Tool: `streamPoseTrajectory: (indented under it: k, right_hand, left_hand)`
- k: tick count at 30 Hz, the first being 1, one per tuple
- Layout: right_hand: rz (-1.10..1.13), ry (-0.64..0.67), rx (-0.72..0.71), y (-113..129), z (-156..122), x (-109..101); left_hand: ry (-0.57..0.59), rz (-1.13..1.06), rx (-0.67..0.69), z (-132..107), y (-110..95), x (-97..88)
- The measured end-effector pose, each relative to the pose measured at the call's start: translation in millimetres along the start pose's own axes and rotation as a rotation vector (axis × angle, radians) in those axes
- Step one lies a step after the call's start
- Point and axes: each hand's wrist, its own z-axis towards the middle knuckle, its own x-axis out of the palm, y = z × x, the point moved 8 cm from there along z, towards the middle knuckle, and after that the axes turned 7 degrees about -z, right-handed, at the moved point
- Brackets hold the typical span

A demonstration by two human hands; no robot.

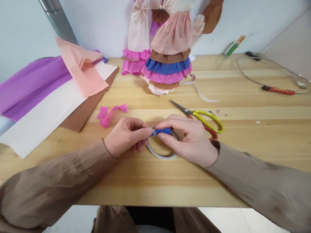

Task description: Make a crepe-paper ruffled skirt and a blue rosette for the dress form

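Between my two hands is a small blue bundle, which looks like gathered crepe paper with a pale band around its left part. My left hand pinches its left end with thumb and fingertips. From the right, my right hand grips the other end, fingers on top and thumb below. Directly under the bundle, a grey-white ring like a roll of tape rests on the table, partly hidden by my hands. Scissors with yellow and red handles lie open just beyond my right hand. A pink paper scrap lies past my left hand.
Purple, white, peach and brown paper sheets are heaped at the left. Ruffled paper dresses hang against the wall at the back. A red-handled tool with a cable and a green-handled brush are at the right on the wooden table.
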Motion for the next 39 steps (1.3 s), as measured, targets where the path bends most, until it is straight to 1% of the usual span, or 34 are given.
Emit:
streamPoseTrajectory:
  k: [4,7,9,12,15,18,20,23,26,30,34,37,39]
  right_hand:
    - [0.021,0.017,0.031,-4,-1,0]
    - [0.069,0.024,0.083,-10,-1,0]
    - [0.137,0.059,0.131,-16,-1,4]
    - [0.232,0.185,0.142,-20,1,14]
    - [0.26,0.299,0.079,-17,5,21]
    - [0.245,0.356,-0.019,-11,8,22]
    - [0.186,0.356,-0.13,-4,8,21]
    - [0.072,0.301,-0.298,7,7,18]
    - [-0.026,0.246,-0.363,11,5,17]
    - [-0.144,0.146,-0.361,13,4,9]
    - [-0.19,0.041,-0.362,14,3,0]
    - [-0.201,0.03,-0.335,14,3,-1]
    - [-0.201,0.053,-0.305,13,3,0]
  left_hand:
    - [-0.013,0.043,-0.034,0,0,1.9]
    - [0.002,0.144,0.001,-1,-3,3.8]
    - [0.037,0.217,0.061,-1,-6,6.6]
    - [0.102,0.333,0.221,-4,-13,12.2]
    - [0.18,0.494,0.37,-8,-18,18.7]
    - [0.256,0.623,0.457,-13,-21,23.9]
    - [0.275,0.654,0.498,-16,-23,24.9]
    - [0.283,0.664,0.524,-18,-25,25.2]
    - [0.283,0.672,0.496,-18,-24,25.3]
    - [0.252,0.605,0.411,-13,-25,22.7]
    - [0.223,0.493,0.245,-7,-20,18.4]
    - [0.214,0.445,0.125,-4,-12,16.0]
    - [0.214,0.441,0.101,-4,-10,15.7]
